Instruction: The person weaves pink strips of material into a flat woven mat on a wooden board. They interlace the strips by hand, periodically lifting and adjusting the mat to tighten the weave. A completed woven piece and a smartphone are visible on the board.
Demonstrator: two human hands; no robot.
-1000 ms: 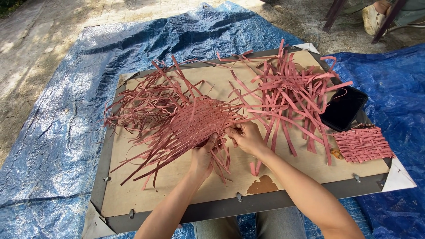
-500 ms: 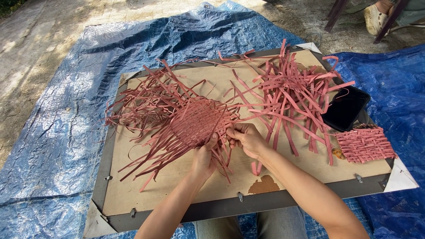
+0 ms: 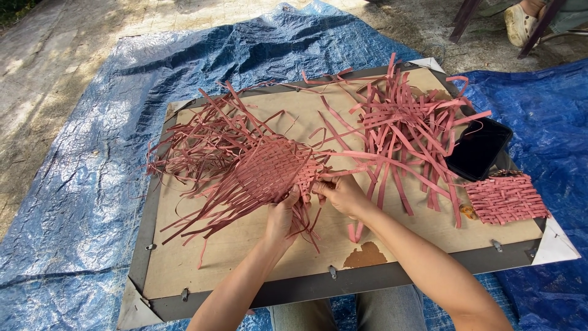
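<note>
Head view: left hand [image 3: 283, 216] pinching the near edge of the woven pink mat [image 3: 269, 170], mid-board on the wooden board [image 3: 245, 257]. Right hand [image 3: 344, 195] just beside, fingers closed on loose pink strips [image 3: 361, 160] at the mat's right edge. Farther right, a strip pile [image 3: 407, 125], a dark tray [image 3: 478, 149], a small finished mat [image 3: 505, 197]. Blue tarp [image 3: 79, 202] beneath.
</note>
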